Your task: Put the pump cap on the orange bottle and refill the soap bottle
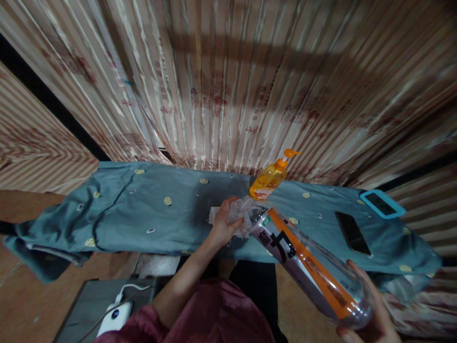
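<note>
Across my front slants a long clear plastic cylinder (pixel 303 262) with a grey and orange label and large dark characters. Its upper end points away to the left. My left hand (pixel 225 223) is closed around crumpled clear plastic (pixel 243 209) at that end; I cannot tell whether this is part of the package or a separate piece. At the near right, my right hand (pixel 374 305) wraps the cylinder's rounded base. Just beyond the upper end stands an orange pump bottle (pixel 267 181) of yellow liquid. White tissue-like material (pixel 213 214) shows beside my left hand.
Green patterned cloth (pixel 117 209) covers the narrow table. A dark phone (pixel 352 232) and a blue-framed device (pixel 382 204) lie on its right. Striped curtains (pixel 214 85) hang close behind. At lower left, a white power bank (pixel 114 318) with a cable rests on a grey surface.
</note>
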A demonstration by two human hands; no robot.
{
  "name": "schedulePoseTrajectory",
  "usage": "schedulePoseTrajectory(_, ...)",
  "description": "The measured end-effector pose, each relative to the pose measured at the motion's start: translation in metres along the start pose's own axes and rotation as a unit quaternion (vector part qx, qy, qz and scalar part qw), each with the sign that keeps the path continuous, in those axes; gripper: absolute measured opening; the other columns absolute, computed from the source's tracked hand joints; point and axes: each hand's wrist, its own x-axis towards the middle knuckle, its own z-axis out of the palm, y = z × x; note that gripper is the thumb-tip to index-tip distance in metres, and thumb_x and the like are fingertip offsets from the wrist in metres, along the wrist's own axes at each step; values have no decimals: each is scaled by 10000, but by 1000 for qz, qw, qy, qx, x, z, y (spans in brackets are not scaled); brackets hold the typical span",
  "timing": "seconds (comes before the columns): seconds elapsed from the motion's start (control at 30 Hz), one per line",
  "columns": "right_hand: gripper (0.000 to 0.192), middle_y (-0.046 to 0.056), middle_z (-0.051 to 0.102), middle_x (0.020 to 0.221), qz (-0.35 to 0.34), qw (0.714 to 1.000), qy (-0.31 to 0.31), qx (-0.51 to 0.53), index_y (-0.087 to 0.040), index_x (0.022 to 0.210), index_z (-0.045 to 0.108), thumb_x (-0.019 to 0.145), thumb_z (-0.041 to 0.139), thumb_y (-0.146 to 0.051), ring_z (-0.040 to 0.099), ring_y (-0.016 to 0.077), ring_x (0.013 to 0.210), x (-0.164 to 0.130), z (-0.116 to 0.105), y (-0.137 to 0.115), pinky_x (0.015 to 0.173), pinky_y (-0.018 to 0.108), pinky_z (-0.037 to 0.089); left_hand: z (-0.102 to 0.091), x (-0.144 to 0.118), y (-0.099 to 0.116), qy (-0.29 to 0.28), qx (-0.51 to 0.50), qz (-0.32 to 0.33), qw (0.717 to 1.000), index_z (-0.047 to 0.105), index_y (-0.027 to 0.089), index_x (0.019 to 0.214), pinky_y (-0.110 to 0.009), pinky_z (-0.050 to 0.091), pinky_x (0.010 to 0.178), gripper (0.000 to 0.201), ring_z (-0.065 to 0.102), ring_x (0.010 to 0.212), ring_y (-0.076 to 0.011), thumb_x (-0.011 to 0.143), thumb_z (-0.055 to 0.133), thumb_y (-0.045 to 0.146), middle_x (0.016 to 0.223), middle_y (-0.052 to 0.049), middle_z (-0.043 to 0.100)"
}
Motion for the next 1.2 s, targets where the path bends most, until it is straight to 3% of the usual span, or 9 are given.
schedulePoseTrajectory(0.33,867,109,498,1672,0,1000,2,1,-297,1605,537,843,866,-549,454,446,1561,1,-2,2,1171,536,519,0,0,3,2,-9,-7,1000,607,231,1366,-522,510,1211,612,683,1340,-334,808,858,217,1385,-127,719)
schedulePoseTrajectory(0.57,946,127,509,1657,-3,1000,3,-9,-279,1623,517,808,883,-592,434,476,1568,2,-4,5,1194,566,497,0,1,3,6,3,2,1000,620,230,1354,-515,521,1196,625,692,1326,-344,786,880,212,1373,-119,735)
schedulePoseTrajectory(0.9,820,110,591,1558,-22,1000,-6,-12,-252,1587,554,874,843,-537,444,418,1566,4,-1,-4,1154,484,525,0,0,4,7,-2,-1,1000,627,234,1350,-527,505,1218,616,686,1337,-338,794,893,229,1368,-116,730)
schedulePoseTrajectory(1.1,788,88,595,1564,-2,1000,6,2,-283,1538,597,848,866,-551,507,392,1507,4,1,-9,1007,404,587,0,0,2,8,-17,-5,1000,619,252,1347,-536,505,1218,609,683,1340,-332,797,879,230,1364,-107,725)
schedulePoseTrajectory(1.2,811,95,604,1553,0,1000,-3,2,-282,1566,566,857,859,-544,549,394,1469,4,1,-10,1043,425,573,0,1,1,8,-9,9,1000,616,240,1347,-537,506,1212,607,688,1335,-344,795,866,218,1368,-122,723)
